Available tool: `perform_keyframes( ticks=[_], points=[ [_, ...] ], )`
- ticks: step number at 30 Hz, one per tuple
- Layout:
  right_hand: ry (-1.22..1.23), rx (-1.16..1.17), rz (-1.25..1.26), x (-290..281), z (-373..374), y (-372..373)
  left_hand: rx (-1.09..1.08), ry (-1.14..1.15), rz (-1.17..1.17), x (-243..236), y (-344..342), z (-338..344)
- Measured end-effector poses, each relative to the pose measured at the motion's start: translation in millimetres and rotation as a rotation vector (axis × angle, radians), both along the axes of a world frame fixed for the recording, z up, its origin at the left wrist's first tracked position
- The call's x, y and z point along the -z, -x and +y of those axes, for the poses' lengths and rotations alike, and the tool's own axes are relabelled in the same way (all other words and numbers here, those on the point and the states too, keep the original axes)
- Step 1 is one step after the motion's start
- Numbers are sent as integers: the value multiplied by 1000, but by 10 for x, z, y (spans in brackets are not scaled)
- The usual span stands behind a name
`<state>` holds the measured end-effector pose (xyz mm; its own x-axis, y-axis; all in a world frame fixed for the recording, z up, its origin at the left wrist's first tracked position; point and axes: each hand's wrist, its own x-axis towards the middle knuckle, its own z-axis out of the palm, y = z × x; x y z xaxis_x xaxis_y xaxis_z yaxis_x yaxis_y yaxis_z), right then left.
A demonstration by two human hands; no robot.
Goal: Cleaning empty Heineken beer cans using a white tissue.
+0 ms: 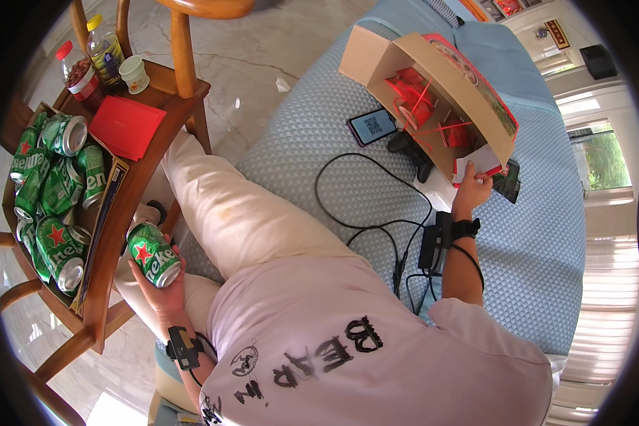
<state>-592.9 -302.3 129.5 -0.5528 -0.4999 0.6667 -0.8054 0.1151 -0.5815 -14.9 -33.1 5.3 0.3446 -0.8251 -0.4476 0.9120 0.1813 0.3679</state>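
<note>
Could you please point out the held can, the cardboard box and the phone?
Held can [153, 255]: head view, middle of its side.
Cardboard box [459, 89]: head view, bare long side.
Phone [373, 126]: head view, screen.

Left side: wooden chair edge bars the direct line from left hand to heaped green cans; passage over the top looks open. Right side: carton open-mouthed, red packets taking up part of its inside, right hand at its near end. Phone, game controller and cable loop obstruct low approach. Bare blue cover gives room left of the phone, narrowing near the waist.
</note>
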Motion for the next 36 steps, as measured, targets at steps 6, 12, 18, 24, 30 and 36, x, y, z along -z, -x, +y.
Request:
perform_keyframes(
  ticks=[6, 12, 18, 24, 30, 36],
  points=[
    [12, 137, -241, 102, 9, 205, 8, -1, -1, 28, -6, 14],
    [-201, -45, 82, 10, -402, 676, 2, -20, -7, 11, -14, 26],
    [-252, 119, 3, -130, -581, 850, 16, -42, 26, 36, 1, 0],
    [-188, 102, -45, -287, -742, 749, 21, -56, 17, 21, -5, -9],
    [-10, -194, -810, -598, -732, 350, -8, -92, 3, -18, 16, -27],
    [-151, -675, -1275, -633, -879, -50, -3, -44, -5, -22, 29, -1]
  ],
)
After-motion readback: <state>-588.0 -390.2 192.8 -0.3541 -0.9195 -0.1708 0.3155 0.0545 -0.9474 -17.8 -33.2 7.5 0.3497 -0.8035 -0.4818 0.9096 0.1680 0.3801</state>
